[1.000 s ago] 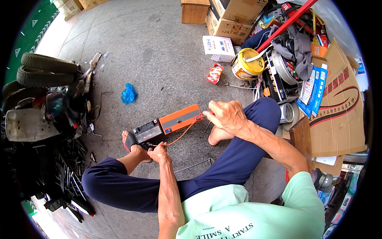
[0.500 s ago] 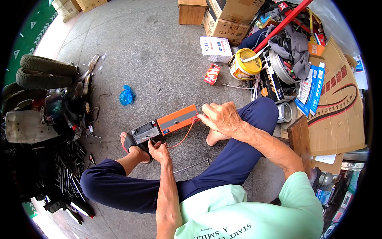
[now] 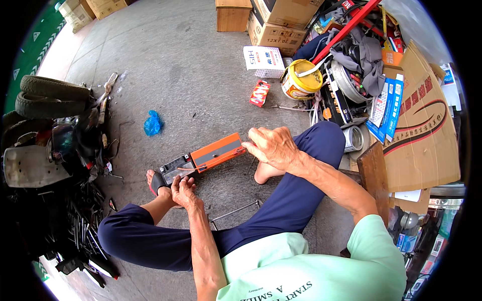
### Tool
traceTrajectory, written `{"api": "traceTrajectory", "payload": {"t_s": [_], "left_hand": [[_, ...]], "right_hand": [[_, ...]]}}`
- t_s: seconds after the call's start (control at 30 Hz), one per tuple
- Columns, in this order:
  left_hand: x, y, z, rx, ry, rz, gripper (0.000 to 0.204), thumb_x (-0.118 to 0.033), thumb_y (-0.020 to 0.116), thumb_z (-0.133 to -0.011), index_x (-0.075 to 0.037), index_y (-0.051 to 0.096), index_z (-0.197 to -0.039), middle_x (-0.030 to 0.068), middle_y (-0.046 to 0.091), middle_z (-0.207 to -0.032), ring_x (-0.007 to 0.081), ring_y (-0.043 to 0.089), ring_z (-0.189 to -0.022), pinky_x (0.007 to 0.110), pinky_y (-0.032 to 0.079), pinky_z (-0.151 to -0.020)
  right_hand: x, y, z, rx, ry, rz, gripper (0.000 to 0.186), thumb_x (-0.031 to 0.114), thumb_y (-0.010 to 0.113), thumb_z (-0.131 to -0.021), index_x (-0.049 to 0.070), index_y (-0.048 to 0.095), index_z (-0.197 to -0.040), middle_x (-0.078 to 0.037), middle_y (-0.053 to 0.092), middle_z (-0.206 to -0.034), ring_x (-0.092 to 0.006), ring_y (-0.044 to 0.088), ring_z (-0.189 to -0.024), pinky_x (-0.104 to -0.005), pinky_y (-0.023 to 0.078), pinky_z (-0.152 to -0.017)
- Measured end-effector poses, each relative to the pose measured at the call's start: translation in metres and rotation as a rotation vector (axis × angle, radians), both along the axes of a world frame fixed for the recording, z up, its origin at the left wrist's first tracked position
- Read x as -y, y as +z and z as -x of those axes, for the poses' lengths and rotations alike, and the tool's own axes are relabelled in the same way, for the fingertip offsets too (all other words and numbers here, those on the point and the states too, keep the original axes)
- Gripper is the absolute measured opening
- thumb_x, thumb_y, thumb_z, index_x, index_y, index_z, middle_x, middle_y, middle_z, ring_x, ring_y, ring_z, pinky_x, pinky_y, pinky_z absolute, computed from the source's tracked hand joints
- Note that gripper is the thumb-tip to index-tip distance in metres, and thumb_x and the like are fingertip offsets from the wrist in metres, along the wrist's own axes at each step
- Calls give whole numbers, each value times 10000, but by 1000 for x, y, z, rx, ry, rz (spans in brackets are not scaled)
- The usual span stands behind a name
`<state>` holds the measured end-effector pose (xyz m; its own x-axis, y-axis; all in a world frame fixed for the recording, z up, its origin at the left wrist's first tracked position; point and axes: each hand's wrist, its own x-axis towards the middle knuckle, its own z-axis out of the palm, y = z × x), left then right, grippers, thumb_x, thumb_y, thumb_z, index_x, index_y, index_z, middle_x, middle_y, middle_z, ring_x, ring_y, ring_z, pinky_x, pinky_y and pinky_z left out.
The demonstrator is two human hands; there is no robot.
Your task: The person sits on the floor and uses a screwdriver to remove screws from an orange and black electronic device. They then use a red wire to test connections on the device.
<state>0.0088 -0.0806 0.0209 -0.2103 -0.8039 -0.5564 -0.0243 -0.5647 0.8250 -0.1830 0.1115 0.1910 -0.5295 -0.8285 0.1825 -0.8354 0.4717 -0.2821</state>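
A long orange box (image 3: 218,152) with a grey-black end section (image 3: 175,169) lies on the concrete floor between my feet. My left hand (image 3: 184,189) presses on the grey end, fingers closed around its near edge. My right hand (image 3: 271,145) grips the orange end, with a thin orange wire running beneath the box. I sit on the floor with both legs in dark blue trousers bent around the box.
A dismantled scooter with tyres (image 3: 50,95) and loose black parts (image 3: 75,226) lies at left. A blue bag (image 3: 153,123) and a red packet (image 3: 260,93) lie on the floor. Cardboard boxes (image 3: 422,120), a yellow tin (image 3: 301,79) and clutter fill the right. A metal rod (image 3: 236,210) lies by my knee.
My right hand has slid a little along the orange end of the box. My left hand stays on the grey end.
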Motion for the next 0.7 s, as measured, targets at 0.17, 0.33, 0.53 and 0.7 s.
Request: {"api": "traceTrajectory", "payload": {"t_s": [0.17,0.33,0.53,0.7], "left_hand": [[4,-16,-4,106,10,-294,389,-246,594,-861,-70,489,-1191,91,619,-1018,197,638,-794,293,496,-601],[21,-44,1,-154,-74,-567,682,-403,674,-803,-85,350,-1312,116,400,-1379,279,475,-1180,419,445,-867],[52,-35,1,-625,90,-884,560,-324,750,-759,-85,462,-1176,46,549,-1153,219,499,-1121,492,401,-947],[50,-27,3,-524,173,-745,449,-462,657,-805,-65,554,-987,49,591,-955,237,576,-909,480,439,-885]], "right_hand": [[-1,9,-1,55,-11,-25,217,170,647,-787,42,488,-858,-113,569,-732,-283,600,-568,-373,474,-478],[1,8,1,69,75,86,203,132,613,-784,46,490,-920,-105,523,-882,-275,592,-624,-380,469,-492],[1,-3,5,-2,29,51,277,256,655,-807,49,482,-867,-99,536,-677,-279,591,-557,-366,469,-461],[3,3,3,43,-28,-3,233,221,644,-805,51,488,-833,-112,554,-699,-283,596,-570,-374,458,-459]]}}
